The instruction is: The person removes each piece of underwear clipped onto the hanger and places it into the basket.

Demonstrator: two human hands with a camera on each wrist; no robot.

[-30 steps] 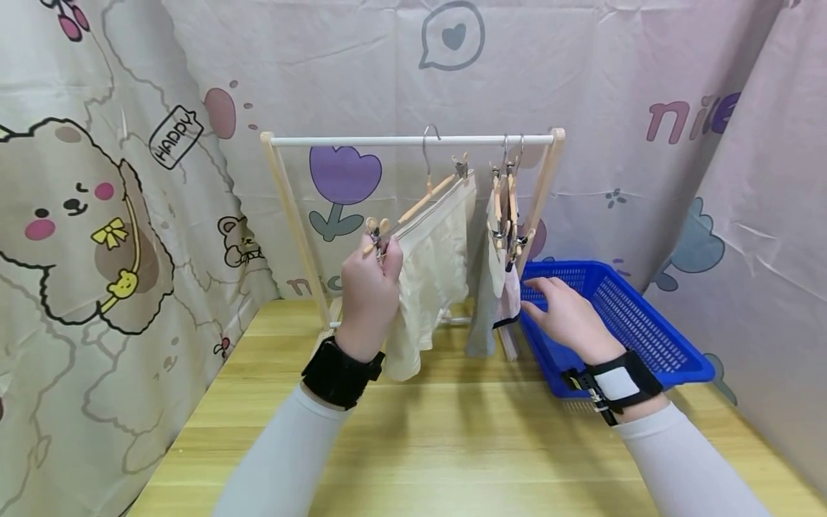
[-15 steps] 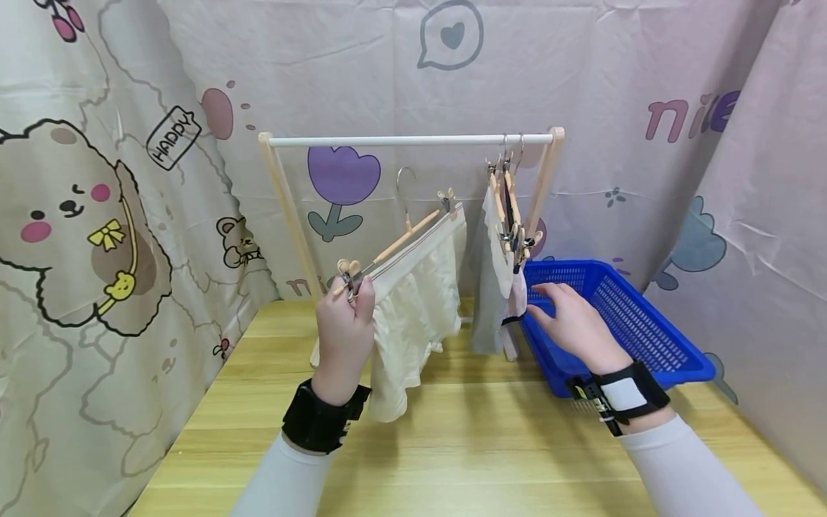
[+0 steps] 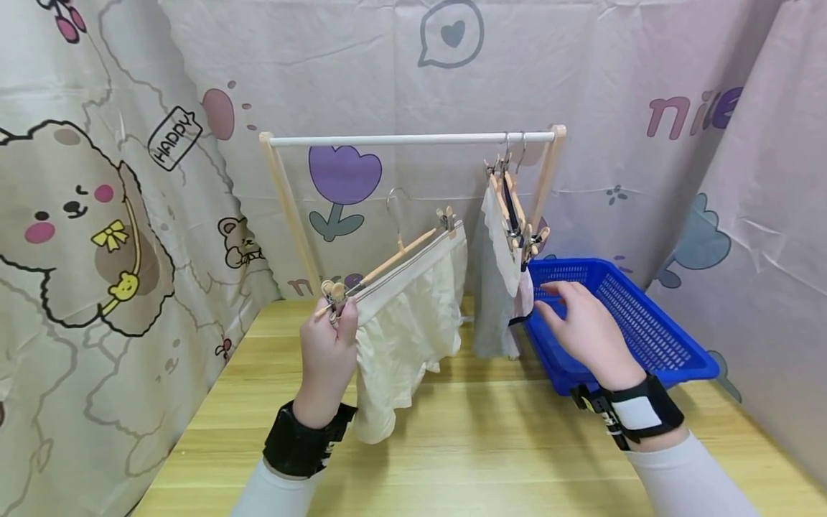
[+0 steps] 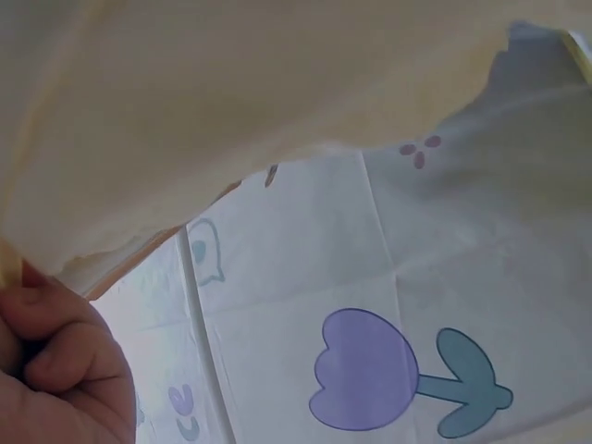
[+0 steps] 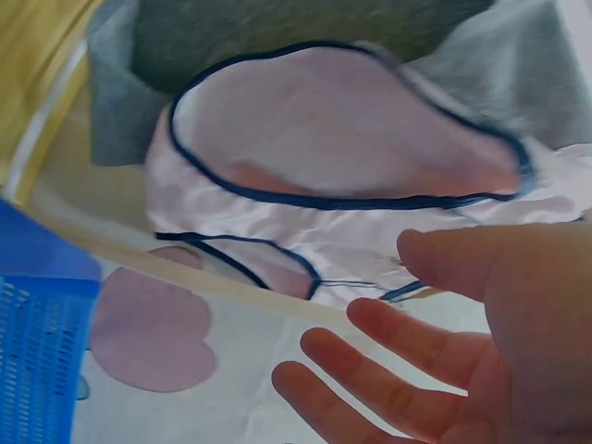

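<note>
One hanger [image 3: 388,260] hangs from left hand [image 3: 326,352], off rack [image 3: 400,141].

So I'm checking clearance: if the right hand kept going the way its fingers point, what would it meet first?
Probably the pink garment hanging just beyond the right hand, above the blue basket; depth is uncertain.

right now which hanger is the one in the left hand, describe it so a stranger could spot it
Start at the small wooden rack with the white rail on the yellow table. In front of its left half, off the rail, a wooden clip hanger tilts, gripped at its low end by the left hand. Unlike the hangers on the rail, it carries cream shorts.
</note>
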